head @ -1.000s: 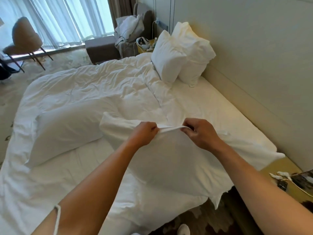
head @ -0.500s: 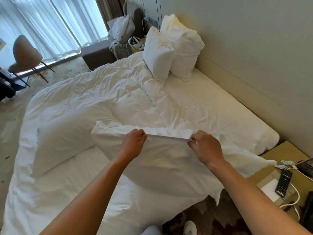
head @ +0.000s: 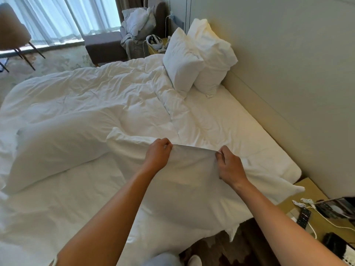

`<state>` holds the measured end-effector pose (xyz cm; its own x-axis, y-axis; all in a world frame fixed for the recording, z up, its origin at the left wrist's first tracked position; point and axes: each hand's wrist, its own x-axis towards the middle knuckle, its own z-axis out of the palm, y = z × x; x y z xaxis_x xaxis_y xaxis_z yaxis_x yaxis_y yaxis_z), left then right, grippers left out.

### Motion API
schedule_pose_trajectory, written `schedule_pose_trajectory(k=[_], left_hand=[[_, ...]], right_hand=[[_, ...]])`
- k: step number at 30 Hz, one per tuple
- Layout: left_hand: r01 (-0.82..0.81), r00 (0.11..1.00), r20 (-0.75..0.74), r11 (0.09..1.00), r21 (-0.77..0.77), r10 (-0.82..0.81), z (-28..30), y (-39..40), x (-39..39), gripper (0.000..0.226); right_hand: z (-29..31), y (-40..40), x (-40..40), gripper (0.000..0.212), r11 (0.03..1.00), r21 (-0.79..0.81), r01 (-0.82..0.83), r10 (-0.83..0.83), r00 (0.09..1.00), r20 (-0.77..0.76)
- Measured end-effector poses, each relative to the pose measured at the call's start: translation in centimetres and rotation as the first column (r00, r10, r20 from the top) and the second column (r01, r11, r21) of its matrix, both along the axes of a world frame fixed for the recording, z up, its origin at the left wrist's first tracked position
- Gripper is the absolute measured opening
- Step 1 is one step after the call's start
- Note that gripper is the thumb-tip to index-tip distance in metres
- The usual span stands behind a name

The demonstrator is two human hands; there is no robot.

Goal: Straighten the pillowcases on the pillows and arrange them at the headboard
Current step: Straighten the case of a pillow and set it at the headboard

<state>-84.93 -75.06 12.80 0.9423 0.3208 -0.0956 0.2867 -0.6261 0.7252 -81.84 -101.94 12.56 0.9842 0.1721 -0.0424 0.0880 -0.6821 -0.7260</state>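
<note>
Your left hand (head: 158, 153) and right hand (head: 229, 165) are each closed in a pinch on the open hem of the near pillowcase (head: 184, 181), drawing it taut between them, likely to square the case on its pillow. It lies at 6 o'clock on the bed. Another pillow (head: 57, 148) sits at 9 o'clock; two propped pillows (head: 194, 60) lean at the headboard (head: 269, 108), 1 o'clock.
</note>
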Motion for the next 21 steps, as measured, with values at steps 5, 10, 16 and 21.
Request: schedule_pose_trajectory(k=[5,10,16,21], left_hand=[[-0.093,0.995,-0.04,0.982,-0.162,0.088,-2.4,-1.3,4.0,0.021],[-0.204,0.978,-0.081,0.964,-0.171,0.193,-3.8,-3.4,8.0,0.023],[-0.167,0.982,-0.103,0.981,-0.093,0.158,-5.1,-4.8,10.3,0.027],[-0.022,0.987,-0.157,0.996,0.086,0.035,-6.0,-4.9,12.2,0.025]], right_hand=[[-0.7,1.5,2.0,0.029,0.991,-0.136,0.003,-0.004,1.0,-0.013],[-2.0,2.1,2.5,0.03,0.988,-0.148,0.048,-0.06,0.996,-0.072],[-2.9,1.6,3.4,0.026,0.987,-0.134,0.085,-0.094,0.994,-0.06],[-3.6,0.5,5.4,0.014,0.982,-0.188,0.021,-0.033,0.997,-0.064]])
